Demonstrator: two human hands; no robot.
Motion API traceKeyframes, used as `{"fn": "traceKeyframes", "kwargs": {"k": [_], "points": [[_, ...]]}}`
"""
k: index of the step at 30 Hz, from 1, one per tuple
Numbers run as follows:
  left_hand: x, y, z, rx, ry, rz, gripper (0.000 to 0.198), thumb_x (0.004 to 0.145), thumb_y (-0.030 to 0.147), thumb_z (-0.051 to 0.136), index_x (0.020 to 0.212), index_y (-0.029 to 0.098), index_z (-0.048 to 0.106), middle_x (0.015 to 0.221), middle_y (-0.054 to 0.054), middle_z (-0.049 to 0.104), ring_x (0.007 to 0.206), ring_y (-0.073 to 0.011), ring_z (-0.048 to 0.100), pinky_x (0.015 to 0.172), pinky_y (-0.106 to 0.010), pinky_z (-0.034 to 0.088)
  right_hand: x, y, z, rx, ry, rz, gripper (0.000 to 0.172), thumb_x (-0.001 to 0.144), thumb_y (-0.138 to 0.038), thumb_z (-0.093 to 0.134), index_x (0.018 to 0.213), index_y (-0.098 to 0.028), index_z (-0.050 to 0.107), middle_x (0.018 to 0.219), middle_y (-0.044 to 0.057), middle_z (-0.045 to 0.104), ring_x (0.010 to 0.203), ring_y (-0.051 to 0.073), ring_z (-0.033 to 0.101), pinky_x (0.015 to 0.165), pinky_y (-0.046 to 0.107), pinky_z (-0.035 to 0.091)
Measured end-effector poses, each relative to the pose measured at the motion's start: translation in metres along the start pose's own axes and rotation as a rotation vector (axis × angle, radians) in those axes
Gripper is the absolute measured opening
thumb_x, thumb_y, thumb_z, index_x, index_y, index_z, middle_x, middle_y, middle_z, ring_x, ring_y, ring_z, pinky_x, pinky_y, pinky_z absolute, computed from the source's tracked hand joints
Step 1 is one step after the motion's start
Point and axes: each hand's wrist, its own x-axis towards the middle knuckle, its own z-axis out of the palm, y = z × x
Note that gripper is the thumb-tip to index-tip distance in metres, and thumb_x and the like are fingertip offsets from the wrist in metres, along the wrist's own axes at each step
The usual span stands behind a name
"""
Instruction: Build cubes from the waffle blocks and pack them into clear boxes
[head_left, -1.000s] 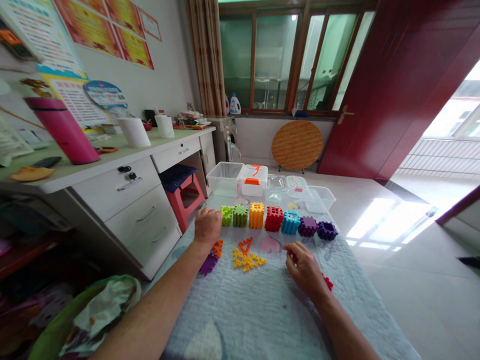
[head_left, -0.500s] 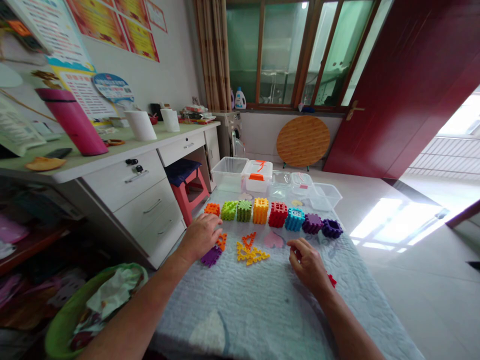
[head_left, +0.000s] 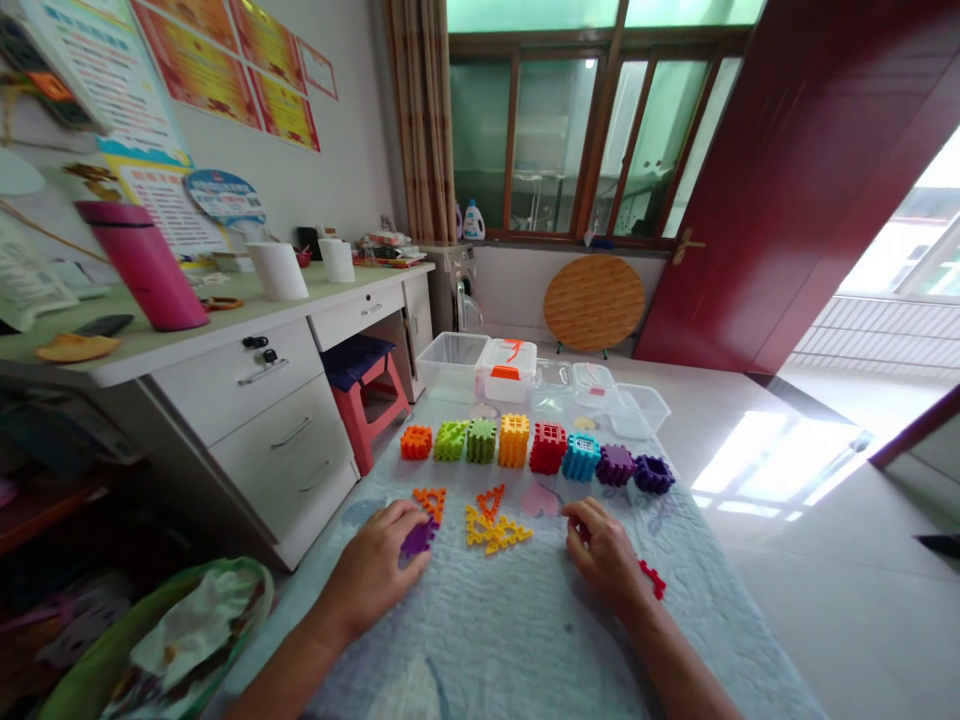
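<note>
My left hand (head_left: 379,565) has its thumb and fingers on either side of a flat purple toothed piece (head_left: 418,540), gripping it at the cloth. Just beyond lies an orange triangular piece (head_left: 430,503). Near the middle, another orange triangle (head_left: 490,501) sits by yellow triangular pieces (head_left: 508,536). My right hand (head_left: 604,550) rests loosely curled on the cloth, thumb apart from the fingers and nothing visible in it. A red piece (head_left: 652,578) shows partly from behind its wrist.
Behind the loose pieces runs a row of stacked toothed blocks: orange (head_left: 415,442), green, yellow (head_left: 514,441), red (head_left: 548,447), blue (head_left: 582,456) and purple (head_left: 654,474). Clear plastic boxes (head_left: 451,365) stand at the far edge. A desk (head_left: 225,385) and green bin (head_left: 82,640) are left.
My left hand has drawn back from beside the orange stack to the flat purple piece and taken hold of it. My right hand stays nearly in place. The view has tilted up slightly.
</note>
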Motion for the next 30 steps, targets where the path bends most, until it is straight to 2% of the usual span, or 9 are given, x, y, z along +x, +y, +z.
{"fn": "traceKeyframes", "kwargs": {"k": [3, 7, 10, 13, 15, 18, 21, 27, 30], "points": [[0.002, 0.028, 0.002, -0.165, 0.031, 0.024, 0.022, 0.077, 0.029, 0.063, 0.097, 0.021, 0.067, 0.109, -0.008, 0.063, 0.101, -0.0228, 0.059, 0.092, -0.036, 0.048, 0.000, -0.003, 0.002, 0.014, -0.036, -0.022, 0.021, 0.080, -0.012, 0.046, 0.092, -0.017, 0.062, 0.081, 0.004, 0.057, 0.073, 0.016, 0.056, 0.069, 0.028, 0.045], [0.018, 0.069, 0.023, -0.490, -0.067, 0.013, 0.020, 0.081, 0.035, 0.062, 0.094, 0.020, 0.066, 0.101, -0.006, 0.065, 0.094, -0.0201, 0.061, 0.084, -0.030, 0.049, -0.001, -0.004, 0.003, 0.023, -0.061, -0.041, 0.027, 0.075, -0.010, 0.048, 0.097, -0.018, 0.062, 0.086, 0.005, 0.059, 0.083, 0.019, 0.057, 0.077, 0.033, 0.047], [0.036, 0.093, 0.049, -0.803, -0.124, -0.097, 0.026, 0.082, 0.040, 0.062, 0.097, 0.018, 0.065, 0.097, -0.007, 0.067, 0.090, -0.0193, 0.061, 0.081, -0.029, 0.047, -0.004, -0.007, 0.003, 0.076, -0.072, -0.071, 0.052, 0.071, -0.010, 0.051, 0.122, -0.020, 0.054, 0.100, 0.006, 0.062, 0.092, 0.020, 0.057, 0.085, 0.036, 0.048], [0.049, 0.110, 0.072, -1.165, -0.211, -0.257, 0.032, 0.083, 0.044, 0.060, 0.099, 0.017, 0.062, 0.094, -0.007, 0.067, 0.085, -0.0175, 0.061, 0.076, -0.028, 0.046, -0.006, -0.008, 0.008, 0.135, -0.070, -0.092, 0.081, 0.068, -0.016, 0.061, 0.143, -0.020, 0.032, 0.126, 0.010, 0.055, 0.110, 0.023, 0.055, 0.097, 0.041, 0.046], [0.053, 0.119, 0.081, -1.401, -0.266, -0.356, 0.033, 0.082, 0.045, 0.060, 0.098, 0.017, 0.060, 0.092, -0.005, 0.066, 0.081, -0.0159, 0.060, 0.071, -0.026, 0.046, -0.007, -0.008, 0.014, 0.144, -0.036, -0.070, 0.083, 0.068, -0.022, 0.065, 0.144, -0.020, 0.031, 0.133, 0.012, 0.052, 0.119, 0.026, 0.052, 0.102, 0.043, 0.043], [0.054, 0.125, 0.089, -1.638, -0.289, -0.441, 0.029, 0.078, 0.038, 0.065, 0.096, 0.016, 0.060, 0.087, -0.003, 0.066, 0.076, -0.0130, 0.060, 0.068, -0.022, 0.043, -0.004, -0.006, 0.020, 0.151, 0.042, 0.001, 0.064, 0.073, -0.025, 0.065, 0.134, -0.019, 0.045, 0.128, 0.012, 0.058, 0.118, 0.027, 0.055, 0.100, 0.042, 0.045], [0.051, 0.123, 0.092, -1.709, -0.316, -0.523, 0.026, 0.077, 0.032, 0.066, 0.096, 0.016, 0.059, 0.084, -0.003, 0.066, 0.071, -0.0112, 0.059, 0.067, -0.021, 0.043, -0.001, -0.007, 0.019, 0.165, 0.046, 0.027, 0.052, 0.073, -0.025, 0.065, 0.123, -0.018, 0.054, 0.118, 0.011, 0.063, 0.109, 0.025, 0.060, 0.095, 0.039, 0.048], [0.048, 0.110, 0.097, -1.710, -0.299, -0.522, 0.026, 0.076, 0.028, 0.066, 0.097, 0.014, 0.058, 0.084, -0.005, 0.068, 0.073, -0.0139, 0.064, 0.065, -0.022, 0.043, -0.003, -0.016, 0.014, 0.193, -0.004, 0.096, 0.076, 0.064, -0.024, 0.070, 0.135, -0.018, 0.042, 0.124, 0.012, 0.059, 0.113, 0.026, 0.058, 0.098, 0.040, 0.046], [0.047, 0.107, 0.094, -1.655, -0.274, -0.515, 0.028, 0.075, 0.027, 0.066, 0.098, 0.015, 0.057, 0.084, -0.004, 0.069, 0.073, -0.0140, 0.064, 0.068, -0.023, 0.045, -0.003, -0.020, 0.015, 0.206, 0.023, 0.115, 0.065, 0.066, -0.023, 0.067, 0.127, -0.018, 0.047, 0.115, 0.010, 0.063, 0.100, 0.024, 0.062, 0.086, 0.035, 0.052]]}}
